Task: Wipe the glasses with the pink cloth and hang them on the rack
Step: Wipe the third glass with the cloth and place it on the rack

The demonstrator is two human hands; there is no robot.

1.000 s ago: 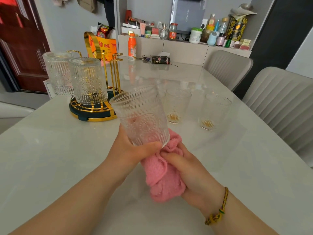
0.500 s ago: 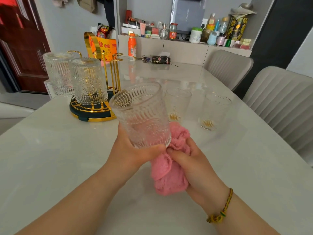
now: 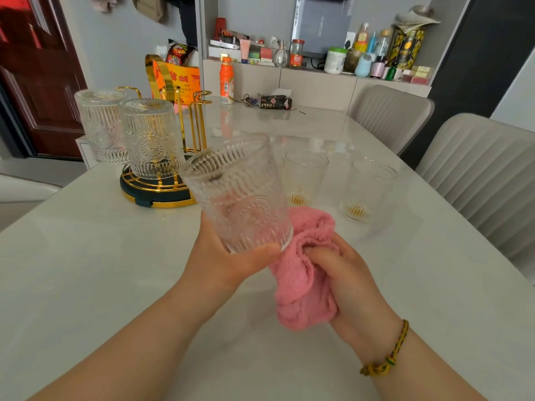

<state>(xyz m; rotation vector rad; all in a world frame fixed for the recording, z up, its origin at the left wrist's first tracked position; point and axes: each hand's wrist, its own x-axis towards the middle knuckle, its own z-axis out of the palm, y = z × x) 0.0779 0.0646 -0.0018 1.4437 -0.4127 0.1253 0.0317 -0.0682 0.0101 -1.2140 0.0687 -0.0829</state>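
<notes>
My left hand [image 3: 228,260] grips the base of a clear embossed glass [image 3: 240,192], tilted with its mouth up and to the left. My right hand [image 3: 344,273] grips the bunched pink cloth [image 3: 304,287], which presses against the glass's lower right side. Two glasses [image 3: 150,137] hang upside down on the gold rack [image 3: 157,191] at the left, and gold pegs [image 3: 198,123] stand bare beside them. Two plain glasses [image 3: 305,176] [image 3: 367,189] stand upright on the white table [image 3: 86,256] behind the cloth.
An orange bottle [image 3: 226,79], keys and a dark pouch [image 3: 275,102] lie at the table's far end. Two grey chairs [image 3: 480,175] line the right side. A shelf of jars and bottles [image 3: 335,59] runs along the back wall.
The glass has tipped further left in my left hand, and the cloth in my right hand has shifted up along its lower right side.
</notes>
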